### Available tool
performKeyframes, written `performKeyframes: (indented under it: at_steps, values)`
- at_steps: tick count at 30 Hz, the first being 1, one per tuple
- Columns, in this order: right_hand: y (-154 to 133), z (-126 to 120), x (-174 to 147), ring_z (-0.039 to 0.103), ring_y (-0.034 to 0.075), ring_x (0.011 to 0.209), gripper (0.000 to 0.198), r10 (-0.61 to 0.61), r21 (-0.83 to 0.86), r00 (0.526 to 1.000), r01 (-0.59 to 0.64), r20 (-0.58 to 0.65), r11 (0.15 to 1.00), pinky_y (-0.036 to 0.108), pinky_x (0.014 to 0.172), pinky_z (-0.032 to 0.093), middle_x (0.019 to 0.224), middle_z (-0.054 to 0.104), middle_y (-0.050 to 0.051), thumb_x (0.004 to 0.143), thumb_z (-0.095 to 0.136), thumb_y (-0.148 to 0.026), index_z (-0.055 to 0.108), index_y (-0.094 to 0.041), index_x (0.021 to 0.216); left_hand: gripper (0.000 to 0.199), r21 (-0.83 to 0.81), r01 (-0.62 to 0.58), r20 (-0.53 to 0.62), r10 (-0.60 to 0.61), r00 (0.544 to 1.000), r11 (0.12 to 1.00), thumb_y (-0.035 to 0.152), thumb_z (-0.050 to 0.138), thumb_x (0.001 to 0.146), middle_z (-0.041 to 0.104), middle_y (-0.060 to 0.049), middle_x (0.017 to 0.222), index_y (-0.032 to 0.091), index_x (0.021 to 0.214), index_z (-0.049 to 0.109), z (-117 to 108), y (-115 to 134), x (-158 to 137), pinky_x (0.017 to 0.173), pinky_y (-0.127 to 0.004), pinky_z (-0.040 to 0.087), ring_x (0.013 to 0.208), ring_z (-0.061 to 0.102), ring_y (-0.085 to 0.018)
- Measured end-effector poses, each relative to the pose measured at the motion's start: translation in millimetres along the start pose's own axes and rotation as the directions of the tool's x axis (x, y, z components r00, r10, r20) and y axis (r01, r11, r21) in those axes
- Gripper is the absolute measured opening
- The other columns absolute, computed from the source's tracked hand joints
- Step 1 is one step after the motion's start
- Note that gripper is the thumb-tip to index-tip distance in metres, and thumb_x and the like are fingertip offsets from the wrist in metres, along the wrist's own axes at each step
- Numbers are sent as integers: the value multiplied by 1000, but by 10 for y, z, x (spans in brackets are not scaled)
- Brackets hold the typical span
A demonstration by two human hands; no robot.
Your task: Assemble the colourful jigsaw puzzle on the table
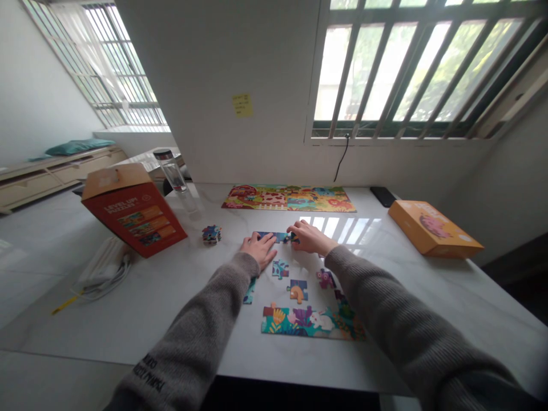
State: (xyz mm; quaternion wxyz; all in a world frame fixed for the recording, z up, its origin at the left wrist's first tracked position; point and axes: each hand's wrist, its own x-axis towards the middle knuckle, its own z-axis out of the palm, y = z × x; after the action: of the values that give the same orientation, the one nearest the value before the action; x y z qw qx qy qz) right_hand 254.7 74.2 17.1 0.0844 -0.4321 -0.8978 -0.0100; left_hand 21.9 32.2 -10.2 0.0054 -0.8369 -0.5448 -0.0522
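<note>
My left hand (pixel 260 250) lies flat with its fingers apart, pressing on the left end of a dark blue puzzle strip (pixel 279 236). At the strip's right end, my right hand (pixel 309 237) pinches a puzzle piece (pixel 293 237), mostly covered by the fingers. Below the hands lie a teal loose piece (pixel 280 269), a piece with an orange shape (pixel 297 291) and a purple piece (pixel 325 278). Nearest me is a joined bottom strip (pixel 299 322) with a white rabbit. My left forearm partly hides another teal piece (pixel 249 292); my right sleeve covers part of the right edge.
A stack of puzzle pieces (pixel 212 234) sits left of my hands. Finished puzzle panels (pixel 287 198) lie along the wall. A red box (pixel 137 214), white power strip (pixel 100 265) and glass bottle (pixel 171 171) stand left; an orange box (pixel 432 228) and black phone (pixel 382 197) lie right.
</note>
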Motion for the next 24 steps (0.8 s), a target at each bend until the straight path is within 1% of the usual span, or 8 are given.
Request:
performKeyframes:
  at_steps: [7,11,14,16,17,18,21,24]
  values:
    - [1,83,17,56,25,101,27,-14,12,1000,15,-11,1000,31,78,44,108,65,12,86,68,-28,68,-21,112,52,11,-2,-1,2,1000,1000,50,40,98,44,4,157,34,146,47,3,1,1,100,-56,37,127,40,-36]
    - [3,121,17,58,25,100,20,-44,52,998,46,-37,998,32,81,45,105,67,10,86,67,-23,71,-21,106,52,18,2,-2,-2,1000,1000,50,40,98,44,4,157,33,146,47,7,3,6,100,-56,37,126,40,-36]
    - [109,111,-38,58,24,102,18,-96,136,991,109,-97,985,34,88,46,108,68,10,89,64,-22,72,-21,106,52,19,8,-2,-8,1000,1000,50,40,97,44,4,157,34,146,47,16,0,8,101,-55,36,126,40,-35]
    - [252,93,-118,58,24,106,21,-81,181,985,109,-154,977,36,94,45,114,68,11,92,61,-23,71,-20,111,52,15,8,-2,-8,1000,1000,51,39,97,44,4,157,34,146,47,20,-4,6,101,-55,36,126,40,-35]
    - [337,86,-170,57,25,108,23,-49,187,985,80,-167,979,38,96,45,116,68,11,93,60,-24,70,-20,114,53,13,7,-1,-7,1000,1000,51,39,97,44,4,157,34,146,47,20,-5,5,101,-55,36,126,40,-35]
    - [421,80,-227,57,26,108,25,-11,181,989,38,-149,983,40,96,45,116,69,11,93,61,-24,70,-20,115,53,12,6,1,-6,1000,1000,51,39,97,43,4,157,34,146,47,18,-5,3,101,-56,36,126,40,-35]
    - [607,78,-383,57,29,109,31,67,124,997,-63,-25,990,43,96,45,116,68,12,91,64,-30,69,-20,119,53,15,8,6,-8,1000,1000,51,38,97,43,4,157,32,146,47,4,4,-1,101,-56,36,125,40,-35]
    - [627,81,-431,54,32,115,44,101,70,995,-103,27,992,44,97,44,122,64,14,87,68,-38,66,-19,126,53,23,18,8,-18,1000,1000,50,39,97,43,4,157,32,146,48,-11,17,-3,101,-56,36,125,40,-35]
